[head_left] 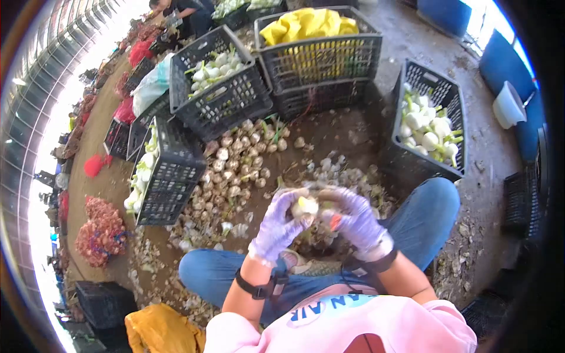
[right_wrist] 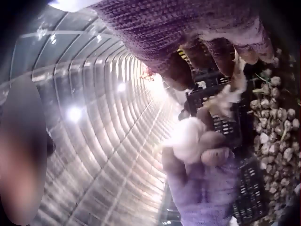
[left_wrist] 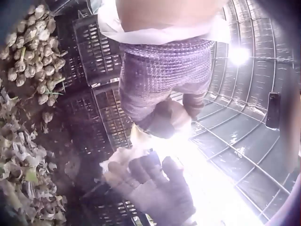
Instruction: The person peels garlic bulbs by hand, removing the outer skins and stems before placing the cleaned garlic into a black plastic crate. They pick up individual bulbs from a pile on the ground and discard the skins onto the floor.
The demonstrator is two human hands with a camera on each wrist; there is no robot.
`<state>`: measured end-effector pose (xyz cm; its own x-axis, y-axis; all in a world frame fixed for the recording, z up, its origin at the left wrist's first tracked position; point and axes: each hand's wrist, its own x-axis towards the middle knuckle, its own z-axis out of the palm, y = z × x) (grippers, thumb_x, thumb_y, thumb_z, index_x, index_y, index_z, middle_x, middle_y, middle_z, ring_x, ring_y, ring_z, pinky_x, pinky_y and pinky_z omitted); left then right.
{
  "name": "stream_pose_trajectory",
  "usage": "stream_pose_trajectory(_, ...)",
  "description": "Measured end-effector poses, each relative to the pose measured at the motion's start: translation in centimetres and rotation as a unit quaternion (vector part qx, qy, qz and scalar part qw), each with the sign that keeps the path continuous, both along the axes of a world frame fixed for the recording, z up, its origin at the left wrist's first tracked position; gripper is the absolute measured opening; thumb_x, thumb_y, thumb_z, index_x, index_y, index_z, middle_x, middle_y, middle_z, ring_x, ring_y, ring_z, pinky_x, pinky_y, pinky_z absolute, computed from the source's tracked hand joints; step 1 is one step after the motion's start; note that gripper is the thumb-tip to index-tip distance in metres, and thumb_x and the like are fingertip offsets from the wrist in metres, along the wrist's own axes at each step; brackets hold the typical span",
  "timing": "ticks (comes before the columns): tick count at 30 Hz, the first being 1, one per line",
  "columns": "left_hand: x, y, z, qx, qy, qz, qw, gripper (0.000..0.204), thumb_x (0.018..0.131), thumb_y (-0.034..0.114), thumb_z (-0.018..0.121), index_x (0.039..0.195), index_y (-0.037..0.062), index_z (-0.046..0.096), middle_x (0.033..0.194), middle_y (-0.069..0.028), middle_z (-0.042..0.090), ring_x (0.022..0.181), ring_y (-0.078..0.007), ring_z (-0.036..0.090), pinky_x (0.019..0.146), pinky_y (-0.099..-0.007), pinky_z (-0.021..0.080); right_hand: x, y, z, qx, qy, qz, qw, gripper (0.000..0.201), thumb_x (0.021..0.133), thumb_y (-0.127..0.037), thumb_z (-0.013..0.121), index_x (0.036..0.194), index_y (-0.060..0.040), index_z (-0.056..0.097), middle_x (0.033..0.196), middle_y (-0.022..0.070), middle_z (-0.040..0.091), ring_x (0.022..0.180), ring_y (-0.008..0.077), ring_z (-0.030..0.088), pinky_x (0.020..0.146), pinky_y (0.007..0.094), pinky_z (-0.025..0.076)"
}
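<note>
In purple knit gloves, the left hand (head_left: 275, 228) grips a pale garlic bulb (head_left: 305, 206), thumb and fingers around it. The right wrist view shows this bulb (right_wrist: 188, 139) white and smooth in the left hand (right_wrist: 204, 188). Beside it the right hand (head_left: 359, 225), with something orange at its thumb, has bent fingers. A torn strip of peel (right_wrist: 229, 98) hangs from the fingers of the right hand (right_wrist: 183, 35), apart from the bulb's white side. The left wrist view shows pale peel (left_wrist: 123, 156) at the blurred right hand (left_wrist: 162, 193).
Unpeeled bulbs (head_left: 235, 159) are heaped on the floor ahead, with loose skins (head_left: 335, 172) nearer. Black crates (head_left: 220, 109) of white bulbs stand left and ahead, another crate (head_left: 432, 76) at right. Yellow cloth (head_left: 309, 25) fills one crate. A person (head_left: 191, 15) is at the far left.
</note>
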<state>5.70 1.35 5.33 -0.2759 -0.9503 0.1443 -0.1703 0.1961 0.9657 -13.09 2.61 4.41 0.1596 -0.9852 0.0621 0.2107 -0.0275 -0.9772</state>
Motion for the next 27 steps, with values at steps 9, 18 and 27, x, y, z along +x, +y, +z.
stream_pose_trajectory(9,0.1,3.9,1.5,-0.075,-0.111,0.071,0.989,0.053,0.067,0.011,0.077,0.112,0.0026,0.049,0.099,-0.0075,0.057,0.09,-0.0165,0.057,0.08,-0.0283,0.048,1.7,3.3,2.4,0.02,0.217,-0.016,0.976,0.024,0.083,-0.013,0.064,0.104,-0.002,0.063,0.087,0.014,0.067,0.077,0.0166,0.062,0.07,0.0283,0.048)
stream_pose_trajectory(18,2.2,6.8,1.9,0.173,0.296,-0.032,0.939,0.033,0.076,0.006,0.066,0.107,0.0022,0.055,0.103,-0.0063,0.058,0.092,-0.0175,0.058,0.08,-0.0297,0.05,3.0,3.9,1.2,0.015,0.158,0.013,0.987,0.019,0.082,-0.01,0.062,0.099,-0.001,0.062,0.075,0.0106,0.064,0.069,0.0114,0.057,0.065,0.027,0.047)
stream_pose_trajectory(27,3.9,6.5,2.4,-0.052,0.094,0.045,0.993,0.023,0.078,0.015,0.071,0.095,0.0013,0.066,0.095,-0.0093,0.063,0.086,-0.0189,0.061,0.075,-0.0297,0.05,3.3,1.6,0.3,0.02,0.294,0.106,0.95,0.021,0.082,-0.016,0.063,0.096,-0.0012,0.062,0.085,0.01,0.063,0.077,0.0142,0.057,0.069,0.0293,0.046)
